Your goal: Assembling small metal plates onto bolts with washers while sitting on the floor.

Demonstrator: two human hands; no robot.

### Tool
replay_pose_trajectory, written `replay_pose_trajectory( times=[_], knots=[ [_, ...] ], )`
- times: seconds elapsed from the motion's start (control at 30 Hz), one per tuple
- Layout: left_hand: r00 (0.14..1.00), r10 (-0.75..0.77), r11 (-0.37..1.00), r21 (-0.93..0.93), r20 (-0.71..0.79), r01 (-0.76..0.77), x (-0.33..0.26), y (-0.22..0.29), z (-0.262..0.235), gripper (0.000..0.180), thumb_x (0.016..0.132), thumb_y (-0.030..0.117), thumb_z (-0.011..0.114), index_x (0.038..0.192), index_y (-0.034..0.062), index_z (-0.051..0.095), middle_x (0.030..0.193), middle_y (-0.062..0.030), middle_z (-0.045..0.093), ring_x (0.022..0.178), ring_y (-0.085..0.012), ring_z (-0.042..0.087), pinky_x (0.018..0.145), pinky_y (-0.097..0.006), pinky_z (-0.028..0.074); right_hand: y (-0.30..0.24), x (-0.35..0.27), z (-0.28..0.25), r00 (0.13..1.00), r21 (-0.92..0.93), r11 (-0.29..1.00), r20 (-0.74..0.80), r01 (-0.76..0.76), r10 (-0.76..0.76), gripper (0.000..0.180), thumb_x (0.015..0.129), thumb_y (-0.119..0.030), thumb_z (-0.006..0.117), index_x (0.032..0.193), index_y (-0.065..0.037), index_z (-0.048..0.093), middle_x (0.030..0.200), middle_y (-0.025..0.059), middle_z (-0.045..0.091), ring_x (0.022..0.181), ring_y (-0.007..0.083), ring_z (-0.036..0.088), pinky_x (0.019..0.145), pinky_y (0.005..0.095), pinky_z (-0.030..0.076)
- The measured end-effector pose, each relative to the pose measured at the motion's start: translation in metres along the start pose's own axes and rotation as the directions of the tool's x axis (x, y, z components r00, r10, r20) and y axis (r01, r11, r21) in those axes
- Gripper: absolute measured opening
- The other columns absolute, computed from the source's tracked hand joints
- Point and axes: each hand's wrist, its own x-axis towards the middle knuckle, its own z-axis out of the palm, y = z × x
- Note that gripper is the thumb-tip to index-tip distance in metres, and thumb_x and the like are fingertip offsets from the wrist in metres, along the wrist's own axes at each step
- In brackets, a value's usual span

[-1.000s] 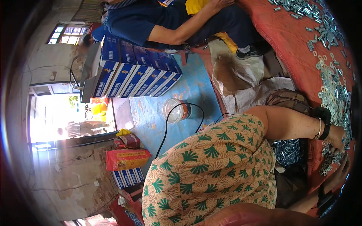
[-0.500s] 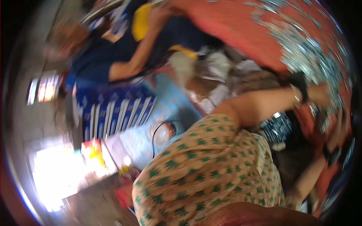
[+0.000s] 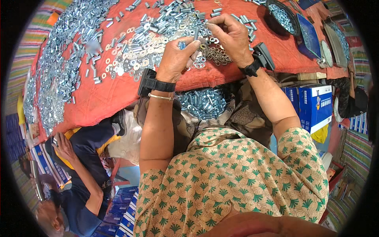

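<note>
Thumb and fingers of the left hand pinch a slim metal rod in the head view, the rod rising out of the grip toward 1 o'clock of that hand. Its long axis runs close to 12–6, its free end toward 12. From the right hand the rod lies at 9 o'clock, just beside the fingertips but apart from them, so the left hand is the nearer, being already on it. The right hand's thumb and forefinger are drawn close; whether they meet, or hold some small piece, I cannot tell.

Both hands are over the red-covered desk. Dark ring washers are heaped at 7 to 8 o'clock of the right hand, and pale flat washers spread at 9 o'clock of the left, with metal sleeves at 11. A black bowl of small rings sits at 2 o'clock of the right hand. Between the forearms, toward 6 o'clock, lies a pile of bolts.
</note>
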Motion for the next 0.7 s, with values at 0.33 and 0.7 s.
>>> replay_pose_trajectory(
  times=[0.33, 0.7],
  knots=[
    [0.999, -0.032, 0.999, -0.003, 0.011, 0.032, 0.009, -0.005, 0.005, 0.018, 0.088, 0.018, 0.066, 0.093, 0.0005, 0.066, 0.060, 0.0021, 0.054, 0.044, -0.0022, 0.040, 0.038, -0.019, 0.027, 0.001, 0.003, 0.000, 0.976, -0.198, 0.956, 0.082, 0.216, -0.204, 0.009, 0.082, -0.009, 0.068, 0.088, -0.002, 0.066, 0.079, 0.0075, 0.065, 0.070, 0.0162, 0.064, 0.062, 0.0283, 0.050],
    [0.997, 0.047, 0.998, -0.049, -0.068, -0.051, 0.021, -0.011, 0.009, 0.018, 0.089, 0.016, 0.065, 0.095, -0.0003, 0.065, 0.062, 0.0013, 0.055, 0.046, -0.0030, 0.044, 0.040, -0.018, 0.031, 0.006, 0.008, -0.009, 0.967, -0.278, 0.926, 0.093, 0.255, -0.239, 0.013, 0.081, -0.007, 0.067, 0.094, -0.004, 0.066, 0.081, 0.0074, 0.063, 0.073, 0.0179, 0.063, 0.063, 0.0282, 0.048]
  ],
)
